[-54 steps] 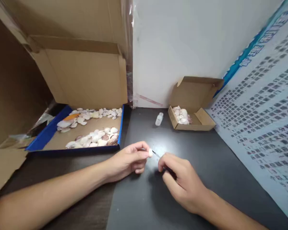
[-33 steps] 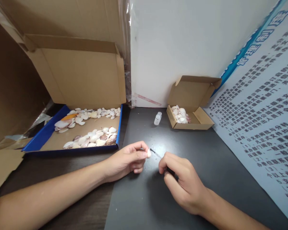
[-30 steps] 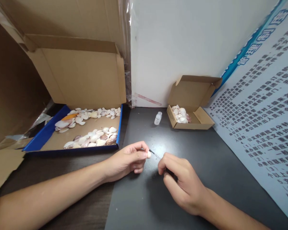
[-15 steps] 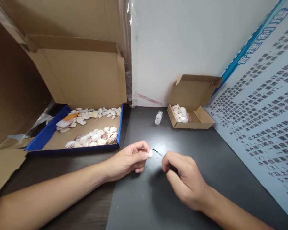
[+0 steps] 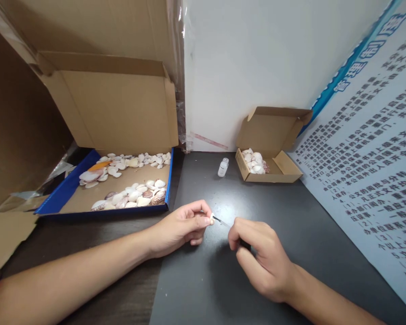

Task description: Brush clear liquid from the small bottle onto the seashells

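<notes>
Between the thumb and forefinger of my left hand [image 5: 186,227] is a small white shell [image 5: 211,218]. My right hand [image 5: 262,255] is closed round the dark handle of a small brush [image 5: 222,221], whose black tip points left and meets the shell. A small clear bottle [image 5: 223,167] with a white label stands uncapped on the dark grey mat [image 5: 189,289], beyond both hands.
An open blue-edged box [image 5: 169,180] at the left holds shells in two groups. At the back right, a small open cardboard box [image 5: 274,177] contains more shells. A printed poster [image 5: 368,158] lies along the right side.
The brush tip has come slightly down and left onto the shell, closing the gap between them. My left hand has hardly moved, but the shell looks turned a little.
</notes>
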A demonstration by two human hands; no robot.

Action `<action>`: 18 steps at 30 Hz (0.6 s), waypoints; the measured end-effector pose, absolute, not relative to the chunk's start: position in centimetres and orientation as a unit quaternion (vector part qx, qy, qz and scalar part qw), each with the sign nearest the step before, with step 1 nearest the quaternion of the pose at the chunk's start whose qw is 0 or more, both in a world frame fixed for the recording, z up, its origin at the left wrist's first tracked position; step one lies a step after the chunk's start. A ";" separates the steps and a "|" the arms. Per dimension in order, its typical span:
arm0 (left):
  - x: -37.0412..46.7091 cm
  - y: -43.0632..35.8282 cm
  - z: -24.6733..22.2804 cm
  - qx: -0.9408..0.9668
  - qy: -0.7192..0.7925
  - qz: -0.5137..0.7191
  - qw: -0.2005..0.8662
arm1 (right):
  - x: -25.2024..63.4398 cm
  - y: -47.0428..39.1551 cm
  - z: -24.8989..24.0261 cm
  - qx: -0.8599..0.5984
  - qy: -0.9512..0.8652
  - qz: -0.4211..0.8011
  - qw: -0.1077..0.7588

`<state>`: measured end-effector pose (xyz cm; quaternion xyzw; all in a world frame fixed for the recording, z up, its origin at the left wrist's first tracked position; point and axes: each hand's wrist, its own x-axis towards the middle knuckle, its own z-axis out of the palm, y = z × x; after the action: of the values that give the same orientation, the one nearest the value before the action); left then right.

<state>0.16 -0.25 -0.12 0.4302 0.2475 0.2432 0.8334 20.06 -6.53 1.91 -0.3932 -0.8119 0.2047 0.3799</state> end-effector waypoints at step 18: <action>0.1 -0.2 -0.2 0.433 0.250 0.244 0.831 | 20.0 -6.5 2.1 -0.409 -0.808 0.193 0.378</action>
<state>0.14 -0.24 -0.16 0.4335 0.2497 0.2439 0.8308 19.99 -6.55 2.12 -0.4093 -0.8078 0.1930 0.3777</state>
